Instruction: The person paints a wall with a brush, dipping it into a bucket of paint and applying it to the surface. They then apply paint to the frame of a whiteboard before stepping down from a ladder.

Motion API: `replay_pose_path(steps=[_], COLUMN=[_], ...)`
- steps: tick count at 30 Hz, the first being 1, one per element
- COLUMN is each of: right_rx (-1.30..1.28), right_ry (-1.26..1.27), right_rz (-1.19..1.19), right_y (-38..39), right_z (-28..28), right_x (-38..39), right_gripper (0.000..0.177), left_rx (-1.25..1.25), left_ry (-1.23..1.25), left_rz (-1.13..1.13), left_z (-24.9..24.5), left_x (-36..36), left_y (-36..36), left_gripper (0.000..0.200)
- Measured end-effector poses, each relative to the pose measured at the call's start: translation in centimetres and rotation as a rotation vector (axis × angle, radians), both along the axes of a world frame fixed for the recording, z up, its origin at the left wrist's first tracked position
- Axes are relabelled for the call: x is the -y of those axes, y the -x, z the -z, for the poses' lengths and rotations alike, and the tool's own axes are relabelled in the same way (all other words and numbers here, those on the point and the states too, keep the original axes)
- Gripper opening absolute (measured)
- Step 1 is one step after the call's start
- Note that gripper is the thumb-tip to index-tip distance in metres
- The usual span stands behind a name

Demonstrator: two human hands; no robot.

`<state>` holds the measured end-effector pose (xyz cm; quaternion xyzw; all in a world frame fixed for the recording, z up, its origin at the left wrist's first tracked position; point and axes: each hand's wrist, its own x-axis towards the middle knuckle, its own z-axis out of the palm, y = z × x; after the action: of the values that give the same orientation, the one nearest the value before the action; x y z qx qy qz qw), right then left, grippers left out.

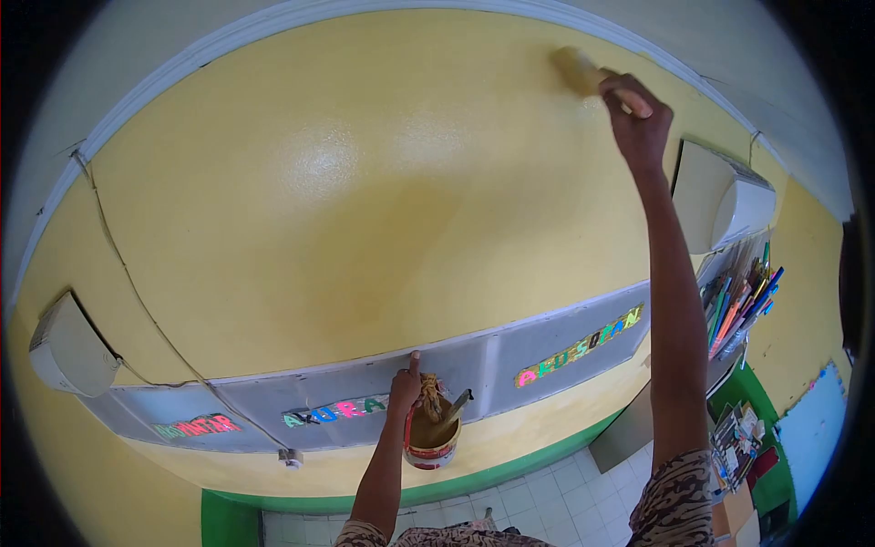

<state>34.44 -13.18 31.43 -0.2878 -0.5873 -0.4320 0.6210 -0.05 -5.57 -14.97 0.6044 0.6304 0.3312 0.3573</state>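
High on the yellow wall (401,109), my right hand (638,123) is closed around the handle of a paintbrush (576,71). Its wide bristle head is slightly blurred and lies against or very near the wall, below the white cornice. Lower down, my left hand (406,387) has one finger stretched up to the top ledge of the grey board (465,365). Its other fingers curl at the cloth-wrapped handle of a paint bucket (431,451), though the grip is partly hidden. A stick-like tool (453,415) leans inside the bucket.
Air conditioners hang at the left (73,351) and right (725,196). A cable (128,260) runs down the left wall. Colourful letters (579,346) decorate the board. Rolled papers (743,305) stand on a cabinet at right. White floor tiles (547,492) lie far below.
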Motion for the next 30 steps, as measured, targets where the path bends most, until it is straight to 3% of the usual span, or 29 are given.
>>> replay_pose_path(steps=[1, 3, 5, 7, 8, 9, 11, 13, 14, 15, 16, 17, 18, 19, 21, 22, 23, 24, 25, 26, 28, 30], right_rx=[-0.160, -0.091, -0.105, 0.037, 0.069, 0.282, 0.320, 0.184, -0.024, -0.172, -0.235, -0.372, -0.454, -0.583, -0.600, -0.596, -0.643, -0.685, -0.626, -0.587, -0.420, -0.201], right_ry=[0.043, -0.110, -0.005, 0.168, 0.470, 0.221, 0.473, 0.474, 0.558, 0.458, 0.355, 0.276, 0.203, 0.088, -0.026, -0.024, -0.082, -0.139, -0.128, -0.018, -0.080, -0.099], right_rz=[0.034, 0.148, 0.032, 0.059, -0.089, -0.080, -0.298, -0.524, -0.560, -0.780, -0.688, -0.783, -0.491, -0.556, -0.262, -0.275, -0.011, 0.256, 0.099, 0.044, 0.088, -0.096], right_y=[-0.5, -0.8, 1.5, 5.2, 7.3, 11.0, 13.5, 11.4, 9.3, 6.3, 3.1, -0.8, -4.0, -4.4, -6.5, -6.1, -4.4, -2.6, -1.1, 1.1, 9.9, 18.6], right_z=[-0.7, 0.3, 5.8, 14.4, 18.3, 17.8, 18.9, 18.5, 17.7, 17.1, 15.0, 13.7, 12.4, 10.9, 9.9, 9.8, 9.3, 9.0, 9.1, 9.6, 10.1, 10.7], right_x=[-0.2, -1.5, -4.1, -7.2, -6.1, -1.8, 0.9, 0.1, -0.3, -1.6, -1.5, -2.0, -1.9, -0.7, -0.1, -0.6, -0.5, -0.7, -1.9, -3.5, -5.4, -6.6], right_gripper=[0.007, 0.009, 0.014, 0.019, 0.020, 0.019, 0.015, 0.011, 0.022, 0.059, 0.084, 0.056, 0.017, 0.013, 0.008, 0.008, 0.007, 0.007, 0.009, 0.010, 0.016, 0.024], left_rx=[0.013, 0.015, 0.020, 0.076, 0.080, 0.075, 0.060, -0.102, -0.105, -0.063, -0.020, -0.017, -0.049, -0.079, -0.006, 0.060, 0.062, -0.035, -0.131, -0.127, -0.197, -0.161], left_ry=[0.029, 0.014, -0.007, 0.029, 0.021, 0.055, 0.085, -0.094, -0.098, -0.046, 0.007, 0.005, 0.004, 0.002, 0.089, 0.179, 0.175, 0.015, -0.144, -0.149, -0.206, -0.115], left_rz=[-0.001, 0.002, 0.014, 0.014, 0.023, 0.023, 0.027, 0.011, 0.012, 0.022, 0.029, 0.018, 0.011, 0.001, 0.006, 0.028, 0.018, 0.069, 0.121, 0.115, 0.127, 0.094], left_z=[-0.7, -1.0, -1.4, -2.0, -2.0, -1.9, -0.8, 1.1, 1.2, 1.3, 1.2, 1.1, 0.7, 0.3, -2.1, -2.8, -1.6, 0.4, 2.5, 2.7, 2.8, 3.0], left_x=[0.5, 0.8, 1.1, 1.4, 1.3, 1.2, 0.8, -0.5, -0.7, -0.7, -0.7, -0.6, -0.4, -0.2, 1.2, 1.6, 0.8, -0.3, -1.4, -1.5, -1.5, -2.1], left_y=[0.0, -0.1, -0.2, -0.2, -0.2, -0.2, 0.2, 0.3, 0.3, 0.3, 0.3, 0.3, 0.2, 0.1, -0.3, -0.2, 0.1, 0.4, 0.5, 0.5, 0.5, 0.5], left_gripper=[0.090, 0.090, 0.089, 0.089, 0.089, 0.089, 0.090, 0.090, 0.090, 0.091, 0.091, 0.091, 0.091, 0.092, 0.092, 0.092, 0.092, 0.093, 0.093, 0.093, 0.092, 0.092])
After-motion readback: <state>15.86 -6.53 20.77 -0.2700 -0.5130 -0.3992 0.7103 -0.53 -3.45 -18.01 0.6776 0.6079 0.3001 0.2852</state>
